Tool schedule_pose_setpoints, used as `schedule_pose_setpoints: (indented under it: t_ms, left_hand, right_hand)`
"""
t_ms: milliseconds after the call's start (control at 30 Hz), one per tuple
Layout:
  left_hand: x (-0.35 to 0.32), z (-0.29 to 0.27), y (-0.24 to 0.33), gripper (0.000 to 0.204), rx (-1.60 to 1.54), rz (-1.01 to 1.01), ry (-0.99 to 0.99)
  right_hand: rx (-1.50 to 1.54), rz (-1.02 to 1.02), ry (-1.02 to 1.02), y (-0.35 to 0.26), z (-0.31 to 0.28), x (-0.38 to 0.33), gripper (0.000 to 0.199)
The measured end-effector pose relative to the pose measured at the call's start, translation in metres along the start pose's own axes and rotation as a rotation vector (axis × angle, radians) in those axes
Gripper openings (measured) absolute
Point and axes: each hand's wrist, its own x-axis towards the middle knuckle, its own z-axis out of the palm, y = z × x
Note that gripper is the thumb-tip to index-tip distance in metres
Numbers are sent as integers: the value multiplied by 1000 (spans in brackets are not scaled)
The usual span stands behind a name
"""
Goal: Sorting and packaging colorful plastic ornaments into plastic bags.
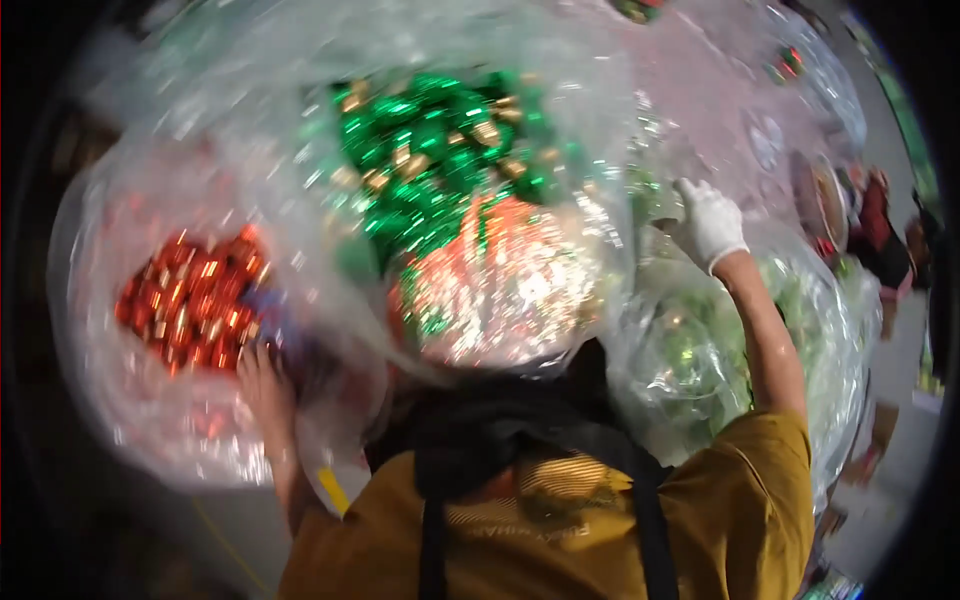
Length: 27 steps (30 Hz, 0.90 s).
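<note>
My bare left hand [265, 385] reaches to the near edge of a heap of shiny red baubles [195, 305] inside a clear plastic bag [105, 400]. Its fingers look stretched out, with nothing plain in them. My right hand [712, 228], in a white glove, is at the upper part of another clear bag [700, 330] with green pieces in it. Blur hides how its fingers are bent. Between my hands, shiny green baubles [420, 140] with gold caps lie in clear plastic. Nearer to me is a glittering red, silver and gold heap [500, 285], too blurred to name.
Clear plastic sheeting [560, 60] spreads over the far side. A pinkish surface [690, 110] extends at the far right, with a small red and green item [790, 62] on it. A round container [830, 205] stands at right, near another person's dark red clothing [875, 215].
</note>
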Motion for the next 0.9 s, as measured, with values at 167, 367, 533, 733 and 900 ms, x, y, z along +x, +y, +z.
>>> schedule_pose_setpoints:
  t_ms: [167, 367, 533, 733, 900]
  left_hand:
    - [-4, -25, -25, 43, 69, -70, -73]
    - [-15, -30, -42, 52, 150, -85, -247]
    - [1, -26, -47, 62, 129, -54, -401]
    - [57, -1, -31, 71, -355, -92, -1]
    - [123, -10, -6, 74, -152, 219, 322]
  right_hand:
    - [507, 112, 260, 39, 37, -10, 37]
    - [511, -130, 519, -36, -85, -65, 40]
    - [412, -554, 433, -125, -116, -92, 29]
    - [453, -796, 225, -188, -41, -59, 22]
    - [670, -851, 51, -219, -35, -47, 19]
